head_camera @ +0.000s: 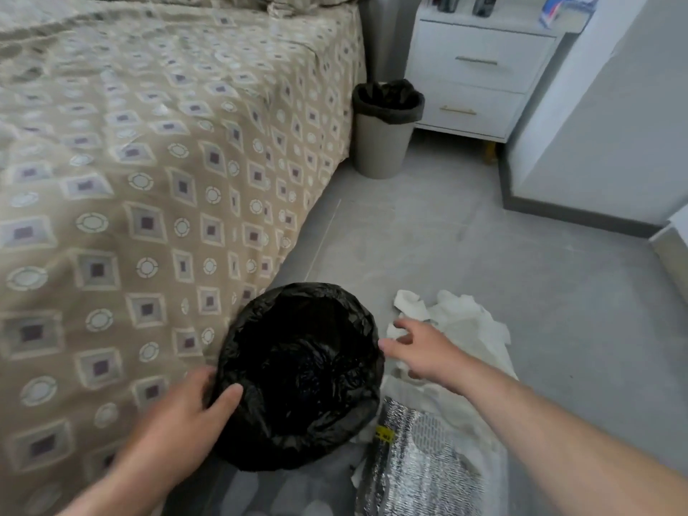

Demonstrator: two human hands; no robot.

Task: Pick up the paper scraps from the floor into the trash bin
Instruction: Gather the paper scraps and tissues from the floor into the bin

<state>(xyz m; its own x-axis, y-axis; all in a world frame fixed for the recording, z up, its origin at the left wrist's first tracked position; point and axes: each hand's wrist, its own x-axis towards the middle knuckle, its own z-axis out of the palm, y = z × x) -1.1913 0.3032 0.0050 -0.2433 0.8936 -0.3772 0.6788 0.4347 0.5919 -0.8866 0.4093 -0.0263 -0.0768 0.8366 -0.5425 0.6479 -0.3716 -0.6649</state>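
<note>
I take the trash bin [260,303] as my mark: it stands on the floor [484,247] with the bed [149,180] just to its left and my left grip [178,415] on its near-left rim. Just right of the bin lie the paper scraps [461,322], my right grip [420,351] above them, and a foil sheet [417,459] lies to its near right. Well behind the bin stands a second bin [383,143], and a nightstand [480,80] is further behind and to the right.
</note>
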